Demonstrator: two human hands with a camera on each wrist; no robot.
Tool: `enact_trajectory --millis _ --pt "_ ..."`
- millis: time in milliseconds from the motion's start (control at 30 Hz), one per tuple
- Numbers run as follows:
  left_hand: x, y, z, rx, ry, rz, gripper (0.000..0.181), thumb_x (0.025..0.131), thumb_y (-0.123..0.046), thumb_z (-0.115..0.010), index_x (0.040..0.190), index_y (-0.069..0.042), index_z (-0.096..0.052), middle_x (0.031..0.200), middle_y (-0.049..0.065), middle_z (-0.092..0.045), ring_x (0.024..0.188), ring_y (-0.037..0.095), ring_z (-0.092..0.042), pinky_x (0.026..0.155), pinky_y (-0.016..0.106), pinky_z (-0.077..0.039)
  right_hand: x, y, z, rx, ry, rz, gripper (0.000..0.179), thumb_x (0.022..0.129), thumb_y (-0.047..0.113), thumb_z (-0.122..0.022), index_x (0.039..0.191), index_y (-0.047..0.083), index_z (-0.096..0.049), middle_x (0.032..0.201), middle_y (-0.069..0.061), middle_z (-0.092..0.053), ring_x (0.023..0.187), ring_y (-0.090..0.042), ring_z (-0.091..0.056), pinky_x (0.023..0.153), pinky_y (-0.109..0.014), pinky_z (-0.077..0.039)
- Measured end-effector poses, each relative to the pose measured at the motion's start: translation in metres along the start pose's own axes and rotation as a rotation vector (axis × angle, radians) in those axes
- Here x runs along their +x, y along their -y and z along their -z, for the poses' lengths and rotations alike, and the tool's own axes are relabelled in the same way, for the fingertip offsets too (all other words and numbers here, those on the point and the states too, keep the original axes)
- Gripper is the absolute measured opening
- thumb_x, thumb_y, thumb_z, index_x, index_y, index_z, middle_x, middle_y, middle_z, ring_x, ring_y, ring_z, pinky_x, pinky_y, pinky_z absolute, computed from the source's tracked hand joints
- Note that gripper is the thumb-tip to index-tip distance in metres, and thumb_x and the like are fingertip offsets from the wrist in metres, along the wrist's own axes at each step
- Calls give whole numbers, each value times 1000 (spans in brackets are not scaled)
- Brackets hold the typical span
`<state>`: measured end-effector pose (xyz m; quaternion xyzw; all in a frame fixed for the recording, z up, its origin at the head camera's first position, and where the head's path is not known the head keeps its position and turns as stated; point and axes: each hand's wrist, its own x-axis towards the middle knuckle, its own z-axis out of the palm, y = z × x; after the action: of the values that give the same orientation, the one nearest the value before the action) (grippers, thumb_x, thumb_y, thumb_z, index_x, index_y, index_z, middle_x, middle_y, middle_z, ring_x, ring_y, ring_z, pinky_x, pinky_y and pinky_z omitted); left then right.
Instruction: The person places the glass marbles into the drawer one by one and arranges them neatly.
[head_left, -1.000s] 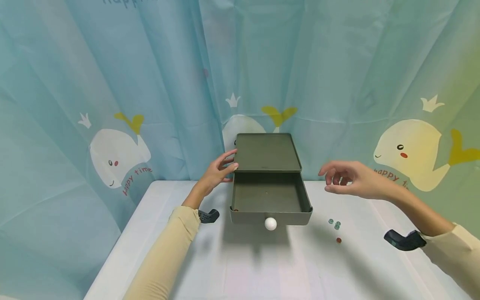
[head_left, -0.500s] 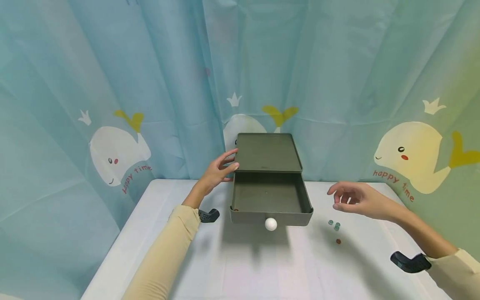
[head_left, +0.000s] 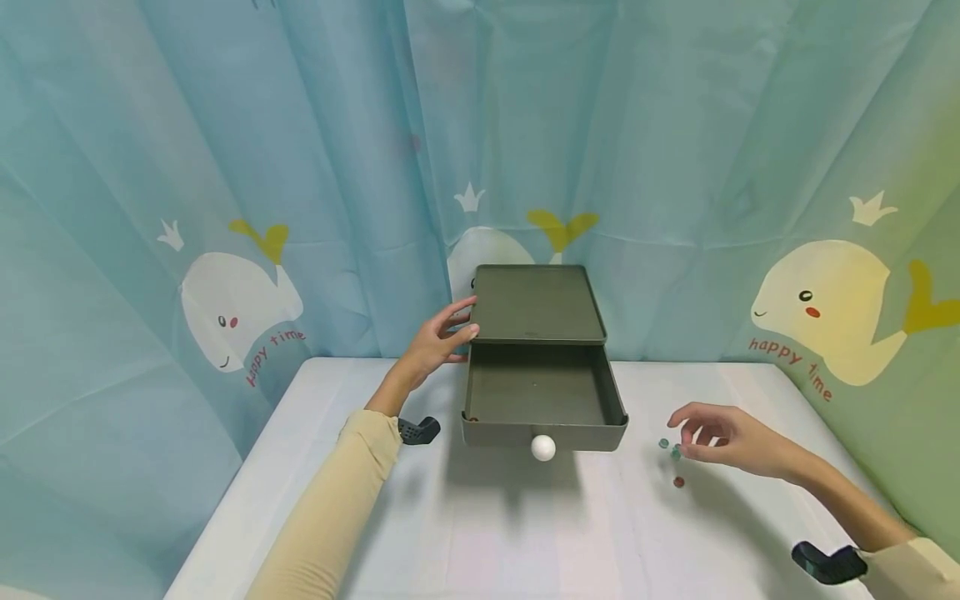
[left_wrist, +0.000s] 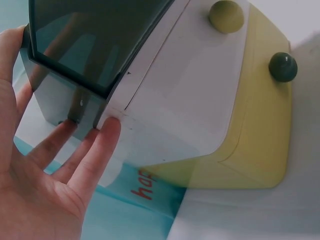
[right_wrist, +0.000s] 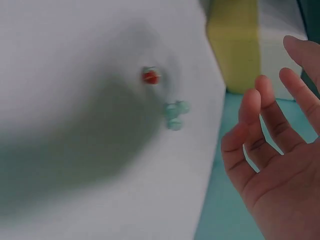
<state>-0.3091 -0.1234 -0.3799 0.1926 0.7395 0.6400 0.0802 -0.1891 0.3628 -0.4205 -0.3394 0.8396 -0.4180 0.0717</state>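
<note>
A dark green drawer box (head_left: 536, 304) stands at the back of the table, its drawer (head_left: 543, 437) pulled out. The drawer has a white knob (head_left: 543, 447), and a small reddish bead (head_left: 473, 420) lies in its front left corner. My left hand (head_left: 435, 342) rests against the box's left side, thumb at the upper edge and fingers fairly straight along the wall. Low over the table at right, my right hand (head_left: 738, 437) has loosely bent fingers with nothing between them. Beneath its fingertips are several clear green beads (right_wrist: 173, 110) and a red bead (right_wrist: 150, 76).
Under the green box, the left wrist view shows a white drawer (left_wrist: 185, 80) with a yellow knob (left_wrist: 226, 16) and a yellow drawer (left_wrist: 260, 115) with a green knob (left_wrist: 283, 67). A whale-print curtain (head_left: 360, 167) hangs behind the white table (head_left: 495, 542).
My right hand has come down from beside the box to just above the green beads. The left hand stays at the box, and the drawer remains pulled out.
</note>
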Motion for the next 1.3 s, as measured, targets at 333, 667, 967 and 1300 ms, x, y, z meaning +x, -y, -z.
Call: enact_trajectory --millis 333,667,967,1300 --pt "0 1 0 0 -5 5 56 103 -27 -65 155 -34 -46 159 11 -40 140 31 -49 100 55 -53 -15 -27 -18 66 29 0 29 94 -1 -72 121 1 -62 96 -13 -69 78 -21 -69 68 -29 -57" --pt "0 0 -1 5 -2 5 57 103 -27 -64 156 -32 -45 160 11 -39 140 32 -49 100 56 -52 -24 -42 -29 87 39 -38 28 92 0 -75 117 4 -63 93 -10 -68 73 -12 -66 62 -27 -55" --pt "0 1 0 16 -2 -4 57 103 -28 -64 156 -33 -45 160 10 -39 140 30 -48 100 55 -52 -27 -48 -35 22 16 3 28 90 2 -78 114 9 -66 89 -11 -61 70 -8 -60 58 -25 -51" --pt "1 2 0 15 0 -7 57 103 -29 -64 156 -33 -44 160 11 -39 141 31 -47 101 56 -52 -29 -48 -41 -96 -53 -35 26 86 3 -81 106 15 -69 85 3 -59 69 -3 -56 57 -22 -47"
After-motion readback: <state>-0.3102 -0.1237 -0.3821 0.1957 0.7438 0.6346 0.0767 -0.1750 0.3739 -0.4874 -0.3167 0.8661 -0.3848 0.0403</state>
